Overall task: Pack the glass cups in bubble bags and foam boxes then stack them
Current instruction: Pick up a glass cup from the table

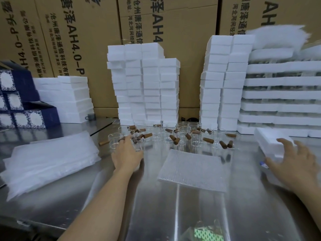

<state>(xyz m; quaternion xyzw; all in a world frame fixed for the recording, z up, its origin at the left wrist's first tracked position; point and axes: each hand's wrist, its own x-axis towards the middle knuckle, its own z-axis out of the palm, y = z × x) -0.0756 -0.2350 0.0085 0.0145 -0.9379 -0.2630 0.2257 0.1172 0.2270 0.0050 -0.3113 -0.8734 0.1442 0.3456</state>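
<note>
- Desk (107, 193): steel; directions are from frame centre.
- Bubble bag (194, 169): single, flat on the desk, dead centre, just this side of the cups.
- Cups (180, 136): clear glass, clustered upright at 12 o'clock, between the bag and the foam stacks. Brown cylinders (208, 140) lie among them.
- Left hand (126, 152): at 10 o'clock, reaching into the near-left edge of the cups. Fingers are hidden behind the hand and glass, so can't tell if the grip is on a cup.
- Right hand (295, 164): at 3 o'clock, grip wide, fingers spread, holding nothing. It's at the near edge of a foam box (271, 141); contact unclear.
- Bag pile (48, 162): at 9 o'clock, slumped stack.
- Foam stacks (144, 84): tall columns at 12 and 1 o'clock, against cartons (83, 32).
- Foam trays (281, 94): layered at 2 o'clock.
- Blue boxes (17, 105): at 10 o'clock, far left.
</note>
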